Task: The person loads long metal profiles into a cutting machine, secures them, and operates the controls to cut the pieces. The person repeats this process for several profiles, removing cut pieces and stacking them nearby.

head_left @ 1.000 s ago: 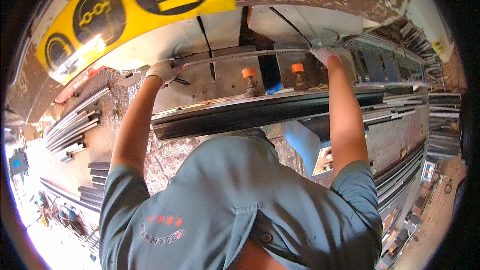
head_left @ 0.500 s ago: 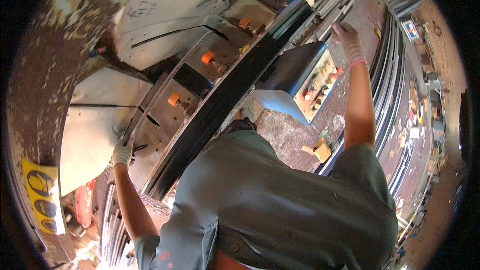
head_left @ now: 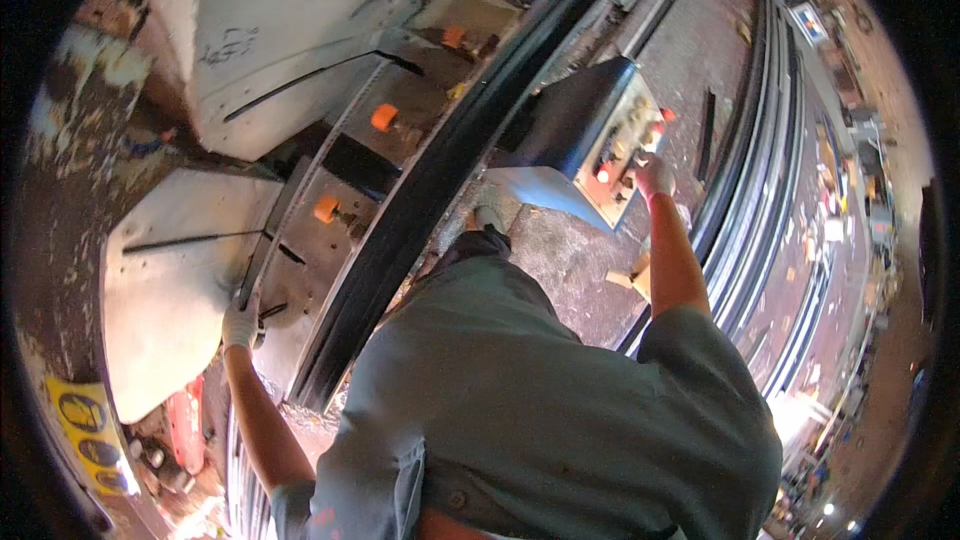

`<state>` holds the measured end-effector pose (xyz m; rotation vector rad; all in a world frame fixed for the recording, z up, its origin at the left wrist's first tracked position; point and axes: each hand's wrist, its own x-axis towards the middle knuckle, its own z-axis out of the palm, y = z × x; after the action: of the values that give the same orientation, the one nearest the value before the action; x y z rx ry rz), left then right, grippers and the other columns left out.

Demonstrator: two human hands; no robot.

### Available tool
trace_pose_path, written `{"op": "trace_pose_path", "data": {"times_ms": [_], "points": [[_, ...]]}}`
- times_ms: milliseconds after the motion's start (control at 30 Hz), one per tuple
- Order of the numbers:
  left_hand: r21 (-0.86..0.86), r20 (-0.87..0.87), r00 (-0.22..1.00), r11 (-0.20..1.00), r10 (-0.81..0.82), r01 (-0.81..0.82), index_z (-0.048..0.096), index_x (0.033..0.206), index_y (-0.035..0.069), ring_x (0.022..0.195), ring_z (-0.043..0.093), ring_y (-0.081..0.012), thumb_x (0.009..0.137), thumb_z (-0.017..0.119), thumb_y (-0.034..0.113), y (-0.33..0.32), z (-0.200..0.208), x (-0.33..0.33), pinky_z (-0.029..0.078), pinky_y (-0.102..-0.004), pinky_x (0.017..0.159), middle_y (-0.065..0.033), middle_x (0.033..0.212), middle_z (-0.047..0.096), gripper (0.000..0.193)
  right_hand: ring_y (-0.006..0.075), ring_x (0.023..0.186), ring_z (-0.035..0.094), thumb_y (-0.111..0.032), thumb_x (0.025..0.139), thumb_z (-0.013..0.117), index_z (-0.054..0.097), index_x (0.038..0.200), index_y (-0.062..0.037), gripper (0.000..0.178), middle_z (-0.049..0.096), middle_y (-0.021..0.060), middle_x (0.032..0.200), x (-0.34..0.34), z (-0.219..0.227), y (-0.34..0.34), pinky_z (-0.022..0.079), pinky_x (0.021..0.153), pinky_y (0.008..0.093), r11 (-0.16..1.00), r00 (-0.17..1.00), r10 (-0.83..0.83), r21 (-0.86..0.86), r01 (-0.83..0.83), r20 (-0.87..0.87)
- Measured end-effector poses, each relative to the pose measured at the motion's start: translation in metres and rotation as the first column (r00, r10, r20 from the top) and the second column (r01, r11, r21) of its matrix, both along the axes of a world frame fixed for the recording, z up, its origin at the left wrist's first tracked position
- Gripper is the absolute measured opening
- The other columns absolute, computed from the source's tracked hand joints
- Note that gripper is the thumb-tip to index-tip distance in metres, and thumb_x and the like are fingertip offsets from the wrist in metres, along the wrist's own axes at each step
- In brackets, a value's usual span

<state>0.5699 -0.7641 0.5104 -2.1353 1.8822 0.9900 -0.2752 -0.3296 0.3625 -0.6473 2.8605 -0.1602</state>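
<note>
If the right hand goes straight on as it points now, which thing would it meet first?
Most likely the button panel of the blue box; depth is unclear, so the right hand may be touching it.

A grey-green short-sleeved shirt with a small red marking is worn with pale gloves.

Uneven lighting under fisheye distortion.
Relative to the control box: white glare to the lower right; a dimmer peeling frame far left; bars bowed at right; dark vignette surrounding.
</note>
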Motion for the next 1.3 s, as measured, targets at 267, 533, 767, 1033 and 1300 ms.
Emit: {"op": "trace_pose_path", "data": {"times_ms": [267,533,767,1033,1300], "points": [[-0.033,0.172,0.984,0.998,-0.055,0.062,0.054,0.143,0.012,0.085,0.066,-0.0273,0.09,0.065,0.063,0.016,0.039,-0.029,0.06,-0.0386,0.071,-0.0153,0.092,0.068,0.074,0.0403,0.101,0.06,-0.008,0.077,0.07,0.061,0.108,-0.0072,0.032,0.061,0.0179,0.106,0.002,0.014,-0.013,0.05,0.086,0.0514,0.656,0.654,0.747,0.288,-0.698,-0.119],[0.065,0.035,0.994,0.993,0.1,-0.103,0.066,0.131,0.016,0.056,0.05,-0.0168,0.092,0.068,0.058,0.023,0.048,-0.037,0.047,-0.0377,0.053,-0.0044,0.065,0.056,0.057,0.0323,0.09,0.066,-0.025,0.083,0.071,0.064,0.103,-0.0144,0.023,0.065,0.0118,0.098,0.006,0.062,-0.032,0.052,0.078,0.048,0.326,0.389,0.921,0.538,-0.777,0.004],[-0.013,0.04,0.997,0.997,0.071,-0.071,0.067,0.129,0.018,0.054,0.048,-0.0157,0.091,0.069,0.056,0.02,0.036,-0.028,0.045,-0.0356,0.05,-0.0022,0.062,0.053,0.054,0.0381,0.081,0.066,-0.019,0.077,0.067,0.06,0.09,-0.0077,0.018,0.065,0.0174,0.087,0.018,0.147,-0.04,0.052,0.076,0.0504,0.646,0.581,0.762,0.262,-0.717,-0.286],[0.034,0.047,0.997,0.998,0.055,-0.056,0.063,0.134,0.018,0.057,0.055,-0.0185,0.093,0.066,0.055,0.02,0.05,-0.035,0.051,-0.0356,0.054,-0.0058,0.065,0.058,0.056,0.0163,0.072,0.062,-0.019,0.094,0.063,0.062,0.099,-0.0018,0.018,0.064,0.0054,0.086,0.103,0.254,-0.183,0.053,0.072,0.033,0.223,0.805,0.591,-0.951,-0.215,-0.044],[-0.076,0.243,0.966,0.991,-0.088,0.11,0.061,0.137,0.016,0.087,0.073,-0.0346,0.092,0.052,0.069,0.022,0.039,-0.026,0.057,-0.0425,0.081,-0.023,0.103,0.073,0.07,0.018,0.093,0.07,-0.021,0.094,0.069,0.066,0.111,0.002,0.029,0.074,0.0104,0.101,0.296,0.285,-0.355,0.055,0.089,0.0335,0.189,0.305,0.949,-0.919,-0.347,0.08]]}}
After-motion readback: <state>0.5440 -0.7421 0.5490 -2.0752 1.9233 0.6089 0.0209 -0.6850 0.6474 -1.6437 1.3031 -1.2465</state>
